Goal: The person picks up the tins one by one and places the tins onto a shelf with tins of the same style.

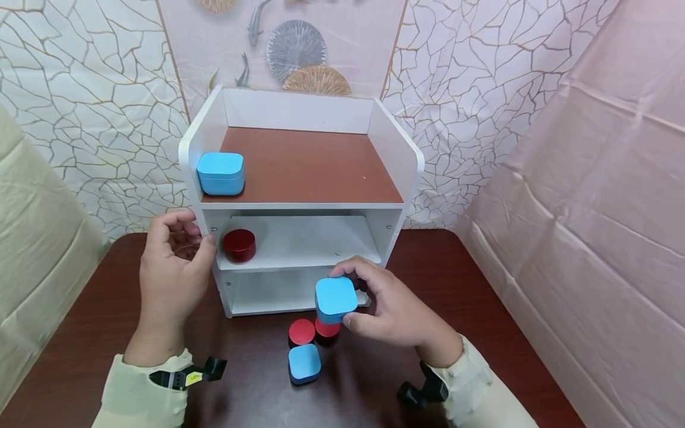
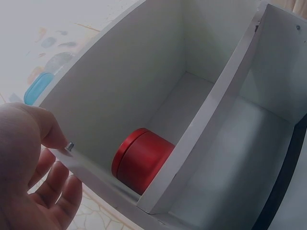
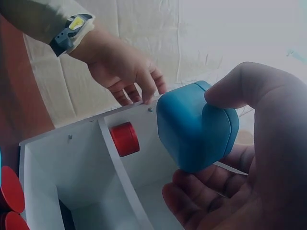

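Note:
My right hand grips a blue rounded-square tin between thumb and fingers, in front of a white shelf unit. In the right wrist view the held tin's lid seam shows under the thumb. My left hand holds the shelf's left side panel at its front edge, thumb on the edge and curled fingers along the outer side. Just inside that panel, a round red tin stands on the middle shelf. Another blue tin sits on the top board's left front corner.
On the dark table before the shelf are two round red tins, one partly hidden by the held tin, and a blue tin. The bottom compartment opens just behind them. Fabric-covered walls flank the table.

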Tool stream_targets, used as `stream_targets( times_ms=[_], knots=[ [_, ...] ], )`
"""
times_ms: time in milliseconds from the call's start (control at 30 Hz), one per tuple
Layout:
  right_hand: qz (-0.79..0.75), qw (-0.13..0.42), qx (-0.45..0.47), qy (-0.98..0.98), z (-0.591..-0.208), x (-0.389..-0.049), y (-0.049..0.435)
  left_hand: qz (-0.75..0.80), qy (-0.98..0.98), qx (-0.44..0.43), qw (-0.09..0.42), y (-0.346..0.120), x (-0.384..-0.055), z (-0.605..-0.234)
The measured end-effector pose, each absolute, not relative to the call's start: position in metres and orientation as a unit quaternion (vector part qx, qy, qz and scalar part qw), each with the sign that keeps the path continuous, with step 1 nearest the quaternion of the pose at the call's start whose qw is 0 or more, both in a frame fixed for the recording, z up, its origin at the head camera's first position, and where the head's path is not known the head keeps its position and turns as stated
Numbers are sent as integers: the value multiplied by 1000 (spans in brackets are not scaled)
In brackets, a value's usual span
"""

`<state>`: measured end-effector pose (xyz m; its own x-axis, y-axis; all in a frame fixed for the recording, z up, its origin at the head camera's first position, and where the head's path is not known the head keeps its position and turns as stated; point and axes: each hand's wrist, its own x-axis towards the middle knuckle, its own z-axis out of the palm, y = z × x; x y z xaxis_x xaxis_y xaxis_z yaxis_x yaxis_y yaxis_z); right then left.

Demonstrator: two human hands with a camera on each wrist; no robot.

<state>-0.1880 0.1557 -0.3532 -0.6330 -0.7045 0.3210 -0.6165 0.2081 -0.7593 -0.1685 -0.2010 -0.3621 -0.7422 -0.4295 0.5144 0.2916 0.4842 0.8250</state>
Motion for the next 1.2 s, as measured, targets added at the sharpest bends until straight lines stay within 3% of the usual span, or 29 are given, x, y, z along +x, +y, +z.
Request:
stream_targets(
  times_ms=[1200],
  knots=[
    [-456,21,-446,770,-296,-198,145,-509,-780,35,362,-202,-169,-364]
  ],
)
